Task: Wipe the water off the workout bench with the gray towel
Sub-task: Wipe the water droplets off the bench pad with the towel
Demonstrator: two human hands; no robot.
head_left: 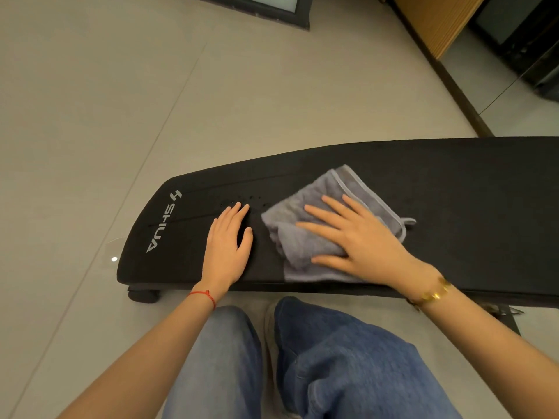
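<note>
A black padded workout bench point(453, 189) with a SHUA logo at its left end runs across the view. A crumpled gray towel point(305, 237) lies on its middle. My right hand point(357, 234) presses flat on the towel, fingers spread and pointing left. My left hand point(228, 240) rests flat on the bare pad just left of the towel, fingers together, holding nothing. A few small dark water drops point(242, 199) dot the pad beyond my left fingertips.
Pale tiled floor point(121, 101) surrounds the bench. A bench foot point(143, 294) pokes out under the left end. My jeans-clad legs point(302, 367) stand right against the near edge. A wooden cabinet point(435, 19) and a dark baseboard are at the back right.
</note>
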